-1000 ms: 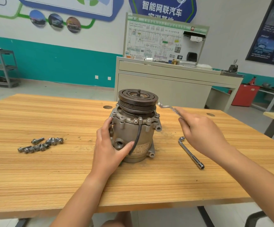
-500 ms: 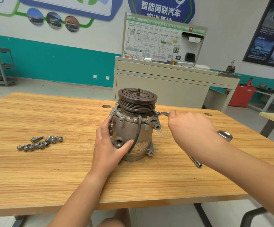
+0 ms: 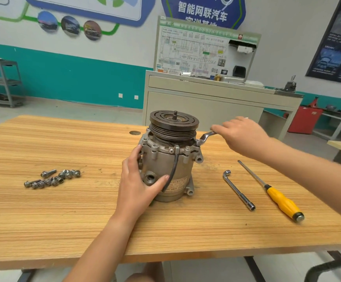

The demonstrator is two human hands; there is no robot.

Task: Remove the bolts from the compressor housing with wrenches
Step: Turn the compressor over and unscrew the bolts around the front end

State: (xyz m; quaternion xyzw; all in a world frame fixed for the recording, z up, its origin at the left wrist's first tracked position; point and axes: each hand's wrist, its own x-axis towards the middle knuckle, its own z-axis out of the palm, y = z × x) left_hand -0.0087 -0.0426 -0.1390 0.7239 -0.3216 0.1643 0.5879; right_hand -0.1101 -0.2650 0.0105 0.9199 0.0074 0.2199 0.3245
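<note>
Loose bolts [image 3: 53,179] heaped on bench [image 3: 84,220], left | left grip [image 3: 139,184] wrapped round compressor housing [image 3: 163,159], upright at centre | ring wrench [image 3: 205,137] seated on upper-right flange, handle held in right grip [image 3: 242,133] | L-wrench [image 3: 239,190], screwdriver [image 3: 277,197] laid right.

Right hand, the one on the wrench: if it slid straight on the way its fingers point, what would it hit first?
Probably the grooved pulley atop the compressor, left of the right hand holding the wrench, though depth is unclear.
</note>
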